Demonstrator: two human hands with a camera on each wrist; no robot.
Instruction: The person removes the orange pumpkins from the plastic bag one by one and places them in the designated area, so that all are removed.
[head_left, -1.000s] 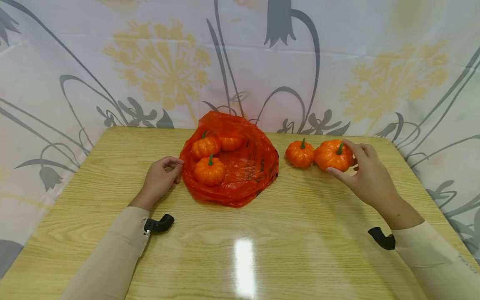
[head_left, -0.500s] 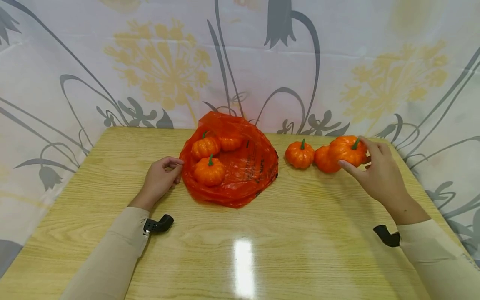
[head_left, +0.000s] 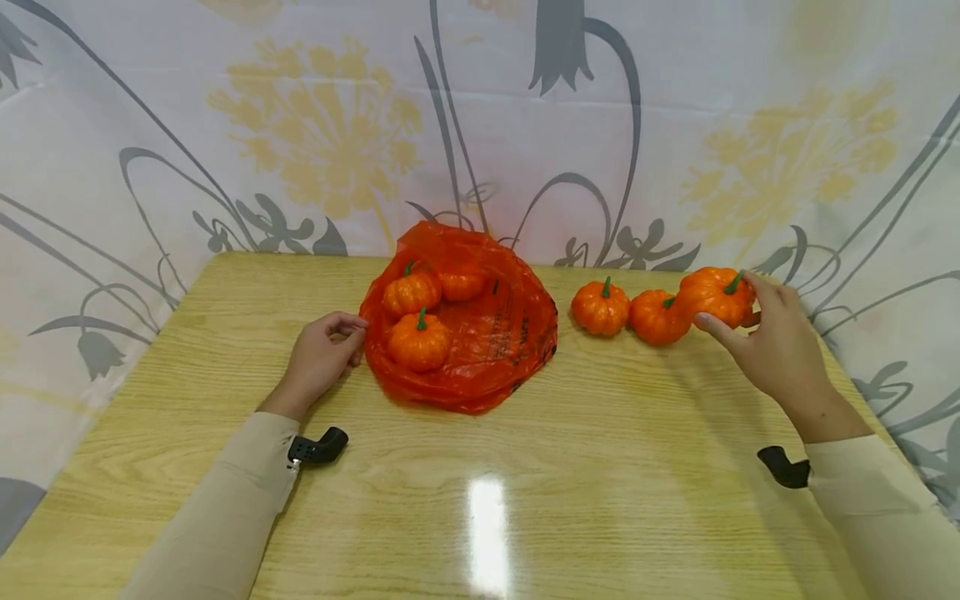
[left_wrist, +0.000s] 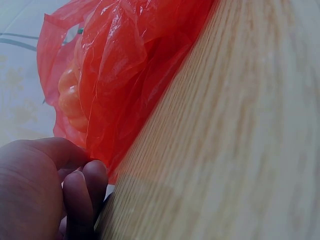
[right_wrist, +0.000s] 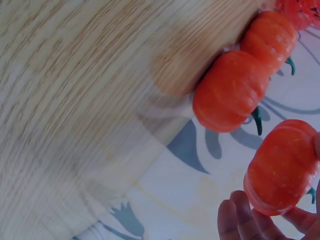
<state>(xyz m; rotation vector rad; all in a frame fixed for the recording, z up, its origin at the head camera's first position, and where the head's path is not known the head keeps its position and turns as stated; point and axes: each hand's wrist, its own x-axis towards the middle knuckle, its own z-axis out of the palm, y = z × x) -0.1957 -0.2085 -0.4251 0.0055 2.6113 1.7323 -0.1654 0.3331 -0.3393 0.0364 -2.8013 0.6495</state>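
Observation:
A red see-through plastic bag (head_left: pixel 487 390) lies with its mouth spread at the middle back of the table, with 3 small orange pumpkins (head_left: pixel 418 343) inside. My left hand (head_left: pixel 321 357) pinches the bag's left edge between thumb and fingers, as the left wrist view also shows. At the right, my right hand (head_left: pixel 780 350) grips an orange pumpkin (head_left: pixel 711 296) with a green stem, thumb in front and fingers behind. In the right wrist view this pumpkin (right_wrist: pixel 280 170) hangs apart from two others. Those two pumpkins (head_left: pixel 598 308) stand side by side between bag and right hand.
The wooden table (head_left: pixel 390 517) ends at a back edge close behind the bag and pumpkins. A flower-patterned cloth (head_left: pixel 480 125) hangs behind it. Black wrist-worn pieces (head_left: pixel 321 447) stick out from both sleeves.
My right hand has moved rightward with its pumpkin, uncovering another pumpkin that was behind it. The left hand and the bag have stayed in place.

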